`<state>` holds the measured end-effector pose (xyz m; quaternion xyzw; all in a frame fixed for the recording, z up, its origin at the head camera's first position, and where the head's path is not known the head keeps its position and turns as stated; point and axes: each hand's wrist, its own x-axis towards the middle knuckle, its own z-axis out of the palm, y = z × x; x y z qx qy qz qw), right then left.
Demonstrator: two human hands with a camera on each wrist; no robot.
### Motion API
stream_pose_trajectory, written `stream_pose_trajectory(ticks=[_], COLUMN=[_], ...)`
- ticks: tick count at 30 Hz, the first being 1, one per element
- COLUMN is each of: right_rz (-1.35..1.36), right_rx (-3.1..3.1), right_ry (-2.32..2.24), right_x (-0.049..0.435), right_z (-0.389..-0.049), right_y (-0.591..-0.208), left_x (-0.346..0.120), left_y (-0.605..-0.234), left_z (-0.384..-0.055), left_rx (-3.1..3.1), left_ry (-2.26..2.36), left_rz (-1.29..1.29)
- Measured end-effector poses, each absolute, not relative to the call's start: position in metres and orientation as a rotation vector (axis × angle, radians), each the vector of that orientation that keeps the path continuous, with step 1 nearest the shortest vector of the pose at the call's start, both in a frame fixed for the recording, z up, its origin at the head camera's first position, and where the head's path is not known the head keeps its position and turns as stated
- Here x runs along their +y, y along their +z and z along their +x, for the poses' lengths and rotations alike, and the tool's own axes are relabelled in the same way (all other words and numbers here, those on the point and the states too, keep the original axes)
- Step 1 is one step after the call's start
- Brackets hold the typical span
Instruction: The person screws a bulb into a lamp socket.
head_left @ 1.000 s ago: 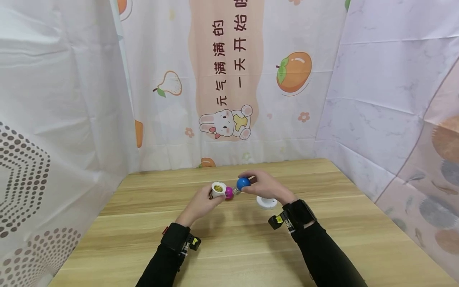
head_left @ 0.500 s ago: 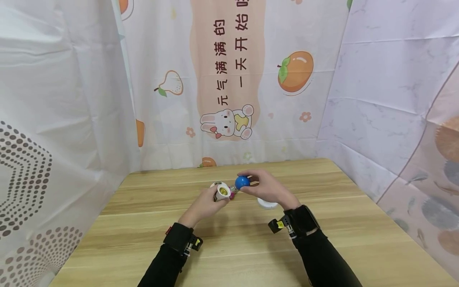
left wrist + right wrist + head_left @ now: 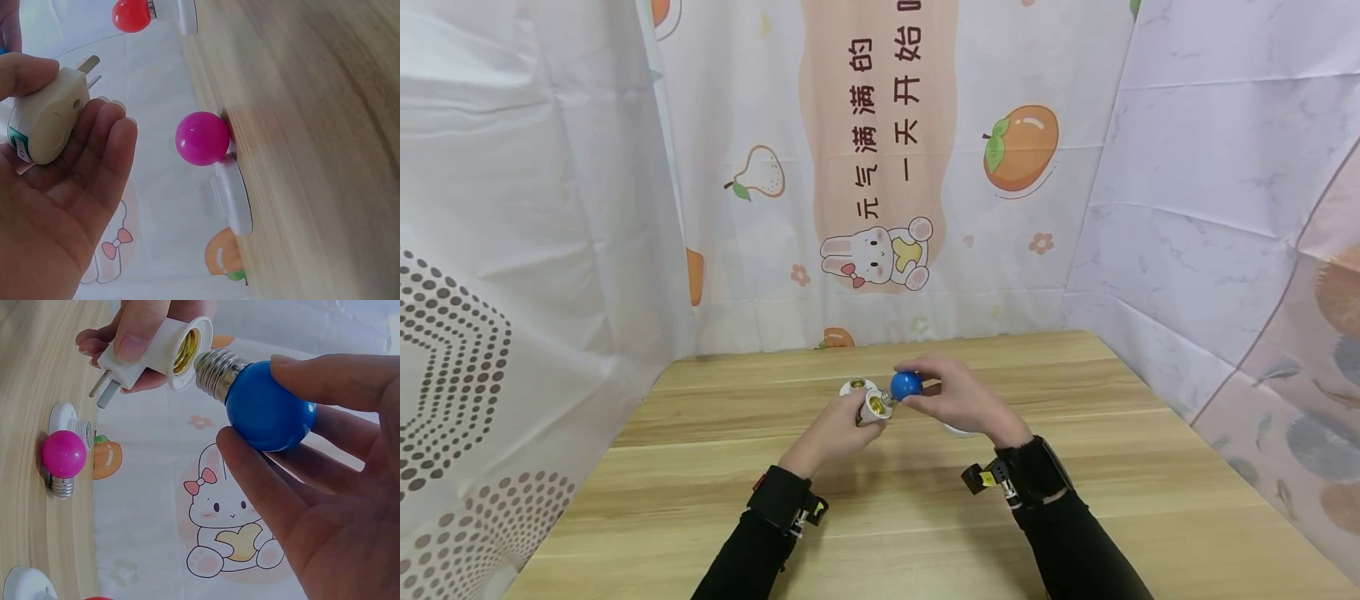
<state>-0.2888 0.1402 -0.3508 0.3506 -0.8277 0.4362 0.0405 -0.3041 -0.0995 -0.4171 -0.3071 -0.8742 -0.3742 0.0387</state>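
My left hand grips a white plug-in lamp socket. Two metal prongs stick out of its back, and its brass-threaded mouth faces the blue bulb. With thumb and fingertips, my right hand pinches that blue light bulb by its globe. The bulb's silver screw base points at the socket and lies right at its rim; whether they touch I cannot tell. Both hands are above the table.
Behind the left hand, a magenta bulb lies on the wooden table beside a round white lamp holder. A second white base sits nearer the right hand. A red bulb is near it. Printed curtains surround the table.
My left hand has shifted slightly right and turned the socket toward the blue bulb. The bulb has moved slightly left. In the head view, the magenta bulb has become hidden.
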Motion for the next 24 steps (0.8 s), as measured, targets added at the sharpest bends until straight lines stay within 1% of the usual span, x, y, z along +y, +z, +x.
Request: stream_pose_trajectory(ticks=[14, 24], right_rz=[1.139, 1.137], right_rx=[-2.543, -2.568], right_ry=[1.267, 1.238], right_x=[0.133, 0.128], right_z=[-0.285, -0.284], right_y=[-0.354, -0.357], left_x=[-0.096, -0.094], left_y=[-0.413, -0.413], left_z=[-0.301, -0.301], left_rx=[-2.674, -2.671], left_ry=[-1.096, -1.069], left_rz=[-0.977, -0.986])
